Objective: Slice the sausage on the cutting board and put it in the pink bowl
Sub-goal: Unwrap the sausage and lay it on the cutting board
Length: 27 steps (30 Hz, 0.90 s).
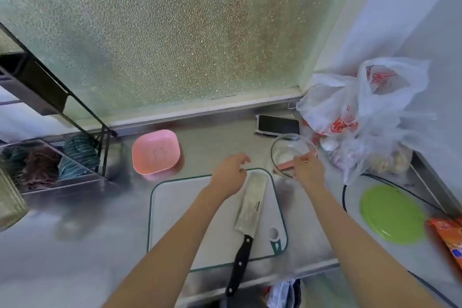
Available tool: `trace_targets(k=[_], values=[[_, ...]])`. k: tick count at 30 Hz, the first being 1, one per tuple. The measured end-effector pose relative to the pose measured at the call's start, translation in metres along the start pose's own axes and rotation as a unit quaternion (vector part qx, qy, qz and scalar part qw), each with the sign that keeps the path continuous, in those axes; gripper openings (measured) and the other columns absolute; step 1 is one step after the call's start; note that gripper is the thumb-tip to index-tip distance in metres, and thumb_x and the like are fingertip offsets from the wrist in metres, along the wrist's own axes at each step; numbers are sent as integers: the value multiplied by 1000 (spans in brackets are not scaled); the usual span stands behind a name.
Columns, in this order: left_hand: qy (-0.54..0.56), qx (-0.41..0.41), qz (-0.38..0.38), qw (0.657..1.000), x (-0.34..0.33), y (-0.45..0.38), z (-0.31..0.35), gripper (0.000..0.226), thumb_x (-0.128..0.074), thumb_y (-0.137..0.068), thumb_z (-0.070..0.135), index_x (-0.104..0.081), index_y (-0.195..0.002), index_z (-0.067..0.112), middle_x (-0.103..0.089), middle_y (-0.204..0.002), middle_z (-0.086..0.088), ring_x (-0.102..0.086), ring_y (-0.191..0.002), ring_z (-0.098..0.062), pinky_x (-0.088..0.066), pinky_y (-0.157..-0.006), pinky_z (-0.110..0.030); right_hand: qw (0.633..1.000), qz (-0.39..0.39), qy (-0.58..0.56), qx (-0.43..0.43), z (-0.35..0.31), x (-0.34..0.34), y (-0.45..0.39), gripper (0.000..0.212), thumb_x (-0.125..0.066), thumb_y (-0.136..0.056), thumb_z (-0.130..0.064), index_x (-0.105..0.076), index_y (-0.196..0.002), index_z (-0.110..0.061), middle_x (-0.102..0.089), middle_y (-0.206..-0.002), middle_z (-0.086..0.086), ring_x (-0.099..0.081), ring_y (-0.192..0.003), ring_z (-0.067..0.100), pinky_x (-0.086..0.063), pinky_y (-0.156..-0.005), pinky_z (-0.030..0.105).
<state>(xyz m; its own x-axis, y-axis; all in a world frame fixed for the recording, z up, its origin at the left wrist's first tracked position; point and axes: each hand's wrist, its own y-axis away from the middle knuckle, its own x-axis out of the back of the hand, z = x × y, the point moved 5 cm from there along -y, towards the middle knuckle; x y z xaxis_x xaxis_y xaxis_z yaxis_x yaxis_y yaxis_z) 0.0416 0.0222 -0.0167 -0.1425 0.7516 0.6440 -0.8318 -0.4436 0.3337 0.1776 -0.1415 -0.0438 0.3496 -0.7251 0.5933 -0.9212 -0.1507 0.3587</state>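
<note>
A pink sausage (292,164) is pinched in my right hand (307,170), over the near rim of a clear glass bowl (287,150). My left hand (231,174) hovers with fingers apart above the far edge of the white cutting board (190,220). A cleaver (247,217) with a black handle lies flat on the board, blade pointing away from me, handle over the counter's front edge. The pink bowl (156,151) sits empty at the back left of the board.
A black phone (278,125) lies behind the glass bowl. Plastic bags (362,117) fill the back right corner. A green plate (392,214) and an orange packet (447,240) lie at the right. A black wire rack (52,157) stands at the left.
</note>
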Motion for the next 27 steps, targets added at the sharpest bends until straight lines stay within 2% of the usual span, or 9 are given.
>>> trace_targets(k=[4, 8, 10, 12, 14, 16, 18, 22, 27], values=[[-41, -35, -30, 998, -28, -34, 23, 27, -52, -89, 14, -61, -114, 16, -57, -129, -8, -56, -115, -29, -42, -104, -37, 997, 12, 55, -61, 7, -4, -18, 30, -45, -96, -14, -55, -110, 10, -64, -110, 27, -61, -99, 37, -42, -73, 35], [-109, -88, -61, 988, -65, -67, 48, 28, -52, -91, 19, -60, -118, 15, -56, -130, -11, -48, -123, -30, -38, -107, -42, 991, 38, 76, -104, 6, -8, -38, 39, -43, -98, -18, -44, -127, 7, -57, -126, 26, -55, -116, 39, -44, -88, 38], [-161, -100, -61, 980, -81, -80, 57, 30, -50, -92, 20, -58, -121, 16, -57, -131, -10, -47, -124, -31, -37, -105, -42, 990, 33, 61, -123, 11, -12, -49, 39, -42, -97, -18, -42, -129, 4, -57, -125, 25, -55, -115, 36, -43, -78, 32], [-225, -112, -51, 967, -93, -93, 64, 31, -50, -91, 17, -56, -122, 17, -60, -128, -10, -47, -123, -31, -35, -101, -42, 990, 30, -1, -140, 14, -17, -57, 25, -44, -95, -16, -48, -116, -4, -59, -111, 21, -60, -103, 32, -41, -60, 24], [-277, -110, -42, 954, -101, -105, 67, 29, -51, -90, 16, -53, -119, 17, -63, -121, -10, -44, -121, -31, -33, -97, -42, 982, 27, -94, -162, 20, -22, -65, 7, -46, -93, -19, -49, -91, -13, -58, -91, 12, -64, -81, 26, -47, -55, 23], [-288, -95, -47, 952, -105, -111, 66, 27, -51, -90, 18, -51, -117, 16, -65, -117, -10, -42, -120, -31, -32, -94, -42, 971, 29, -141, -189, 24, -25, -69, 27, -43, -96, -28, -53, -75, -15, -59, -70, 7, -59, -58, 20, -49, -50, 25], [-261, -96, -37, 960, -104, -112, 65, 23, -50, -91, 22, -52, -113, 17, -66, -114, -8, -44, -116, -30, -32, -89, -41, 974, 63, -152, -157, 17, -21, -67, 37, -48, -94, -33, -62, -67, -12, -63, -59, 6, -58, -54, 22, -51, -56, 31], [-72, -95, 9, 993, -84, -103, 66, 10, -51, -92, 28, -60, -96, 26, -69, -103, 6, -54, -107, -20, -21, -76, -36, 971, 117, -206, -37, -7, -3, -35, 14, -64, -85, -23, -67, -87, -10, -70, -82, 4, -62, -71, 15, -47, -67, 24], [57, -91, 16, 994, -36, -59, 42, 10, -58, -89, 33, -59, -92, 24, -72, -96, 7, -65, -94, -14, -38, -94, -39, 948, 87, -306, -8, -32, -12, 18, 11, -65, -86, -19, -65, -92, -9, -64, -81, -5, -58, -73, 7, -44, -59, 3]])
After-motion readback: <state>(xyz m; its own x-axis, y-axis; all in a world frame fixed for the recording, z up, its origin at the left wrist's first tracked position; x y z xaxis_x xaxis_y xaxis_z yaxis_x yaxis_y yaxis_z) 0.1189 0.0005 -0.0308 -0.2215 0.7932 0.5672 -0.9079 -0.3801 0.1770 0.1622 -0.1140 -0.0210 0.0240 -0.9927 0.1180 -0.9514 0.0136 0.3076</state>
